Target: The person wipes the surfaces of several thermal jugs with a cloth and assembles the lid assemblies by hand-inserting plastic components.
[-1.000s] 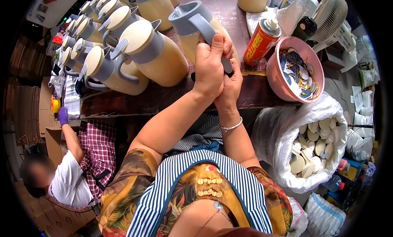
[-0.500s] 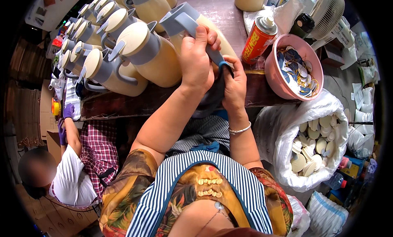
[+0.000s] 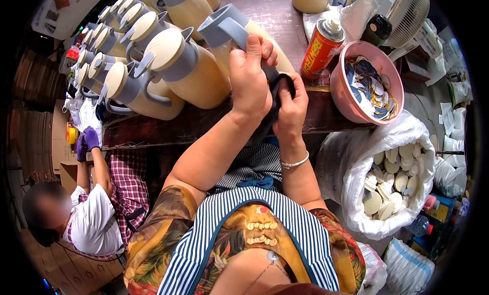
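The left hand (image 3: pixel 249 78) is clenched over the cream jug (image 3: pixel 257 38) with the grey lid, thumb up along its grey handle; the jug lies tilted on the dark wooden counter (image 3: pixel 204 123), right at the near edge. The right hand (image 3: pixel 291 106) grips a black cloth (image 3: pixel 277 89) pressed against the jug's near side, and the cloth hangs down past the counter's edge.

To the left, a crowded row of finished jugs (image 3: pixel 175 71) runs from the near edge to the far left corner, touching one another and leaving no gap on that side. To the right, an orange spray can (image 3: pixel 321 48) stands just beside the held jug, and a pink bowl (image 3: pixel 367 81) of small discs sits at the counter's right end, over the edge. Below the bowl stands a white sack (image 3: pixel 387 178) of pale round lids. The only open counter is the bare strip beyond the hands.

Against the earlier frames, the jug has been drawn nearer and lower, the left hand has slid up the handle, and the cloth now shows more plainly.
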The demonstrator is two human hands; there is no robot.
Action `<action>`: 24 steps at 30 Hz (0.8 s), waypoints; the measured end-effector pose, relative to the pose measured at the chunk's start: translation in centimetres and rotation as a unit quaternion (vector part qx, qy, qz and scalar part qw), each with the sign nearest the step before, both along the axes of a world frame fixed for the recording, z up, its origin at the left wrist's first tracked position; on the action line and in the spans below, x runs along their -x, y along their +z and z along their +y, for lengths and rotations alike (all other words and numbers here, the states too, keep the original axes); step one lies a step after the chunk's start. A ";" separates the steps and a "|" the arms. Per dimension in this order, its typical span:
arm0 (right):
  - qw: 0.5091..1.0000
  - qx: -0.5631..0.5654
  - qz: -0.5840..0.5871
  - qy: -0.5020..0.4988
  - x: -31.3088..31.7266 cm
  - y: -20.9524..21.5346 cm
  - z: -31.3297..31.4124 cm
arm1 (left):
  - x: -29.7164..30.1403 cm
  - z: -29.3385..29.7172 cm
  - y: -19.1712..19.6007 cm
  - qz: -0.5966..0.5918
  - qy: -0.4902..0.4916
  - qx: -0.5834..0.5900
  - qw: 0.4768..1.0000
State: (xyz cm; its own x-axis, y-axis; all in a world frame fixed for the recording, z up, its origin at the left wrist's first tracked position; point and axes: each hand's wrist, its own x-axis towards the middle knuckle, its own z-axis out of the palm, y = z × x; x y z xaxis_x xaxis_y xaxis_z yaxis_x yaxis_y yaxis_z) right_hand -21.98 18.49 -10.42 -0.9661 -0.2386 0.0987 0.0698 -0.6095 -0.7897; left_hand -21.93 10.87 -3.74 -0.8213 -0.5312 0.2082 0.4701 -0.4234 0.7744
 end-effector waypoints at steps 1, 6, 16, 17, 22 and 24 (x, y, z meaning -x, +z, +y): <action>1.000 -0.005 -0.001 -0.018 -0.8 0.5 -0.2 | -0.1 0.0 0.0 -0.001 -0.005 -0.001 1.000; 0.998 0.053 -0.044 0.003 0.7 -0.4 0.0 | -0.1 0.6 -0.2 0.013 0.003 0.006 1.000; 0.998 -0.047 0.045 -0.007 -0.8 0.5 1.6 | -0.6 1.2 0.4 0.008 0.004 -0.033 0.999; 1.000 -0.016 0.012 -0.003 -0.3 1.0 1.6 | -0.6 1.4 0.2 0.015 -0.002 -0.017 1.000; 0.999 -0.024 -0.014 0.047 0.8 1.5 1.4 | -0.8 -0.4 1.5 -0.020 -0.015 -0.041 0.999; 0.992 -0.005 -0.048 0.117 0.7 1.8 3.6 | -0.7 -2.4 2.5 -0.040 -0.067 -0.103 0.992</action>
State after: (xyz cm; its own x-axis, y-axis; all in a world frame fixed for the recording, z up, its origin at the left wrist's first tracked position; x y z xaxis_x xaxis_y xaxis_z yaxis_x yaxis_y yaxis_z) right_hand -22.71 22.04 -8.66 -0.8891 -0.4576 0.0058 0.2830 -0.5597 -0.7789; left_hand -21.21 8.51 -1.28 -0.8970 -0.4403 0.0383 0.3394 -0.6308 0.6977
